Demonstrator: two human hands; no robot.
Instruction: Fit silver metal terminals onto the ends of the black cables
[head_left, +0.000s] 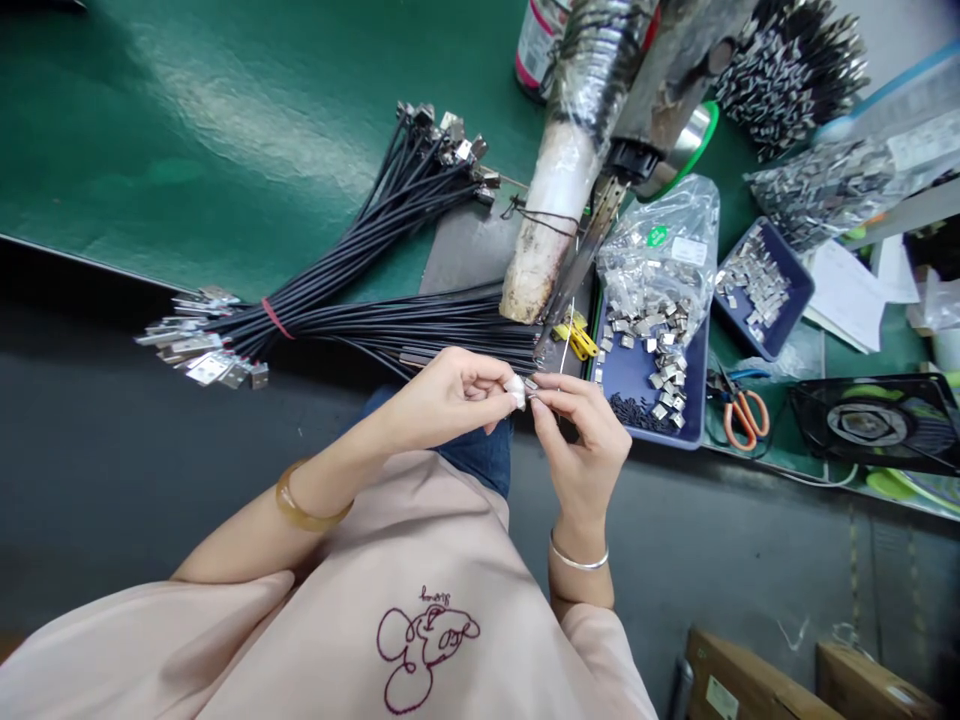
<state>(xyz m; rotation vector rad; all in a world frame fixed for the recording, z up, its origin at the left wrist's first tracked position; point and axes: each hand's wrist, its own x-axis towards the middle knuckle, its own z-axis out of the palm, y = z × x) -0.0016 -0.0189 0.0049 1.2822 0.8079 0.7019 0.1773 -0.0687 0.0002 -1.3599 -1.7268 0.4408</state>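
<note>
My left hand (461, 398) is closed in a pinch, with a small white piece (516, 390) at its fingertips; whether that is a wrap on a finger or a held part, I cannot tell. Fingertip to fingertip with it, my right hand (583, 430) pinches a small metal connector shell (530, 386). Just beyond both hands lie the loose ends of black cables (450, 318). These belong to a bundle tied with a red band (277, 318), with metal plugs (214, 365) at the left. More plugged cable ends (450, 140) fan out at the back.
A blue tray (697, 400) at right holds metal shells, small black parts and a plastic bag (664, 245). A smaller tray (799, 290) holds more shells. Overhead hangs a wrapped tube (551, 190). Near it are a yellow clip (577, 338), orange-handled pliers (746, 420) and a black fan (877, 422).
</note>
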